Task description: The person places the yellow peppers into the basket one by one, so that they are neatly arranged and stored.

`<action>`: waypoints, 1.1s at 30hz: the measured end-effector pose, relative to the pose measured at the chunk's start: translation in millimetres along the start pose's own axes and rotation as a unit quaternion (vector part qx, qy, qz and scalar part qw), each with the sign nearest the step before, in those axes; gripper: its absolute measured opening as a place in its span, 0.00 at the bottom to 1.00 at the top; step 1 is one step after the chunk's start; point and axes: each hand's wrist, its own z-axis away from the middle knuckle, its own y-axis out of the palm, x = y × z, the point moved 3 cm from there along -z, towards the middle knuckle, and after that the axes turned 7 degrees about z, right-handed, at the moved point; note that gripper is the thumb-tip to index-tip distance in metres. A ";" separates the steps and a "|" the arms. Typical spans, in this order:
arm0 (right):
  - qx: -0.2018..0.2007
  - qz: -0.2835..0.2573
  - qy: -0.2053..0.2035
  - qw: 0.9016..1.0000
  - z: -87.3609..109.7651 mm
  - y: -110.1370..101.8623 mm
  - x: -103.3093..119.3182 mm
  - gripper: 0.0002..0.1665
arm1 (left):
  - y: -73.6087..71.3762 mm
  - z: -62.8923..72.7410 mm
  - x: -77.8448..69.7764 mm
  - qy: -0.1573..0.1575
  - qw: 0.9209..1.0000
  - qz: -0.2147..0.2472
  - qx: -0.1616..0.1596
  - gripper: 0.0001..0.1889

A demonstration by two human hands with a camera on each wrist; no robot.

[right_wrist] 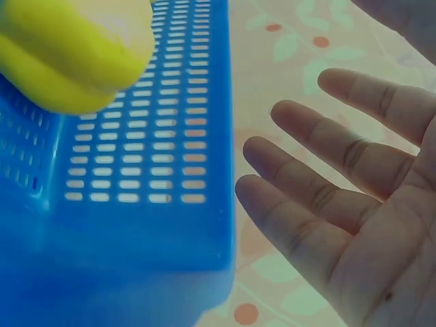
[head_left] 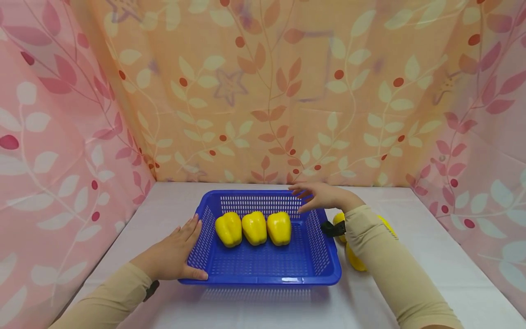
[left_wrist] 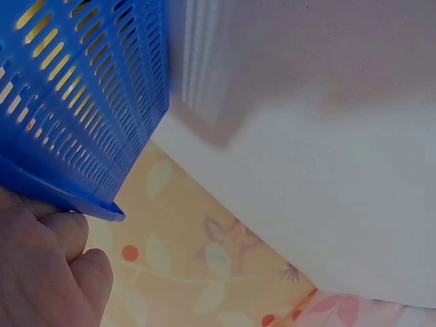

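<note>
Three yellow bell peppers (head_left: 254, 228) stand in a row inside a blue plastic basket (head_left: 263, 280), toward its back left. My left hand (head_left: 174, 250) rests along the basket's left rim, fingers extended, with the thumb on the front left corner. In the left wrist view, part of that hand (left_wrist: 48, 266) shows against the rim. My right hand (head_left: 322, 196) hovers near the back right corner, holding nothing. Its fingers are spread and fairly straight in the right wrist view, beside the basket wall (right_wrist: 136, 238); one pepper (right_wrist: 75, 54) shows within.
More yellow bell peppers (head_left: 355, 258) lie on the white-covered table (head_left: 164, 304) right of the basket, partly hidden behind my right forearm. Leaf-patterned cloth (head_left: 267, 91) hangs at the back and both sides.
</note>
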 end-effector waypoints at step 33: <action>-0.070 0.047 0.015 0.996 67.0 -38.5 -32.4 0.37 | -0.1 -0.1 0.0 -0.010 1.000 0.006 0.008 0.67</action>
